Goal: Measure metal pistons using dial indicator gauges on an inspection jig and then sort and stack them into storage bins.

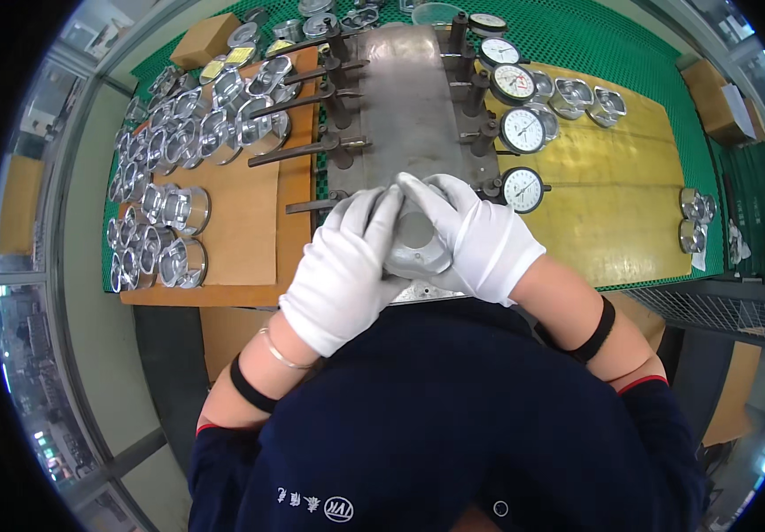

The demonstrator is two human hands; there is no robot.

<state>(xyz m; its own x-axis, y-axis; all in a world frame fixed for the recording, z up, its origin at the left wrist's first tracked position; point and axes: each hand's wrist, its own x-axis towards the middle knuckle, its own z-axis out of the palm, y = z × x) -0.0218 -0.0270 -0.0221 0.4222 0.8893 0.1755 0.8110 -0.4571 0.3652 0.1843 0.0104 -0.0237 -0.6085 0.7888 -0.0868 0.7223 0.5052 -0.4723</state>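
Note:
A silvery metal piston with a round opening sits between my two gloved hands at the near end of a grey metal plate. My left hand, in a white glove, curls round its left side. From the right, my right hand grips it the same way, and the fingertips of both hands nearly meet over its far edge. Its underside is hidden, so I cannot tell whether it touches the plate. A dial gauge is just right of my right hand. Close to my left fingers is a dark lever.
Several dark posts with levers line the plate's left side; more dial gauges line the right. Many pistons stand on cardboard at left. A few pistons rest on the yellow board. Cardboard boxes stand at the back.

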